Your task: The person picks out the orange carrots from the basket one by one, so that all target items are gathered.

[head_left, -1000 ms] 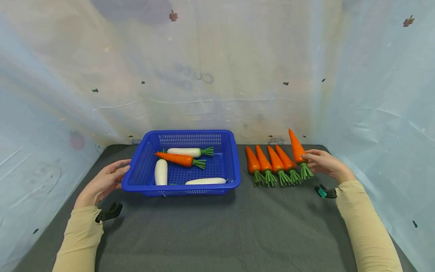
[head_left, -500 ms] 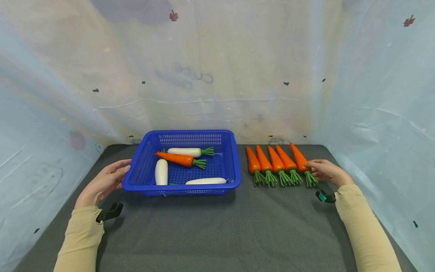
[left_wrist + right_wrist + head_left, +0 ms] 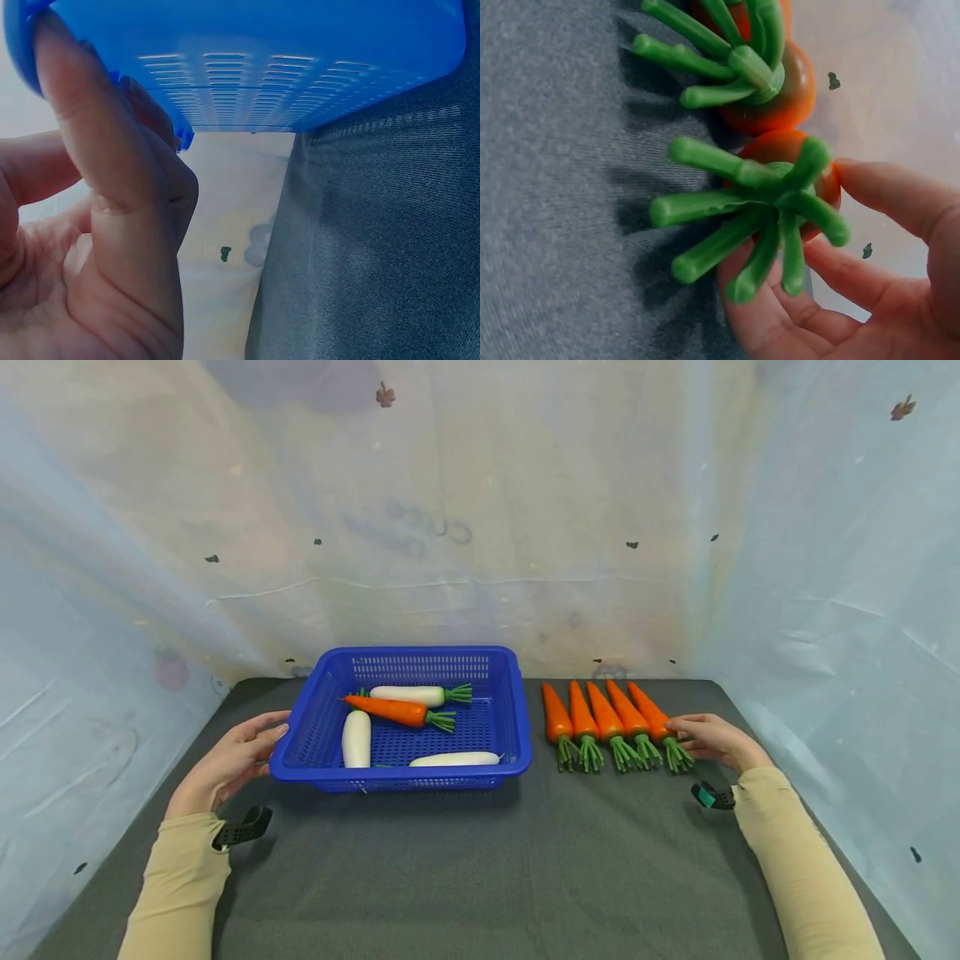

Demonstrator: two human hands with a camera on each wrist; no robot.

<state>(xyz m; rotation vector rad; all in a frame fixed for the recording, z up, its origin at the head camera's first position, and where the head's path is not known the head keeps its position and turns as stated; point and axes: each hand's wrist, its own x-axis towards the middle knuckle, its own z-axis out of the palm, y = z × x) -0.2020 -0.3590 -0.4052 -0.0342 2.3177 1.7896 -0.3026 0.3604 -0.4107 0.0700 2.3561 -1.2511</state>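
On the left, the person's left hand (image 3: pixel 228 764) grips the left rim of a blue plastic basket (image 3: pixel 401 774). Close up in the left wrist view, a digit presses the basket's rim and the other fingers bend behind it. The right hand (image 3: pixel 716 739) holds the rightmost orange carrot (image 3: pixel 649 712) near its green stalks, against a row of several carrots lying on the cloth. In the right wrist view, fingers lie on two sides of that carrot's orange top (image 3: pixel 826 180), partly hidden by stubby green stalks (image 3: pixel 739 210).
Inside the basket lie an orange carrot (image 3: pixel 393 711) and white radishes, one at the back (image 3: pixel 408 695), one at the left (image 3: pixel 356 739), one at the front (image 3: pixel 454 759). A dark grey cloth (image 3: pixel 450 868) covers the table. Pale plastic sheeting (image 3: pixel 525 510) surrounds it.
The right hand has lowered a tilted carrot onto the cloth and slid it left against the row, whose carrots now sit closer together. The left hand has stayed at the basket.
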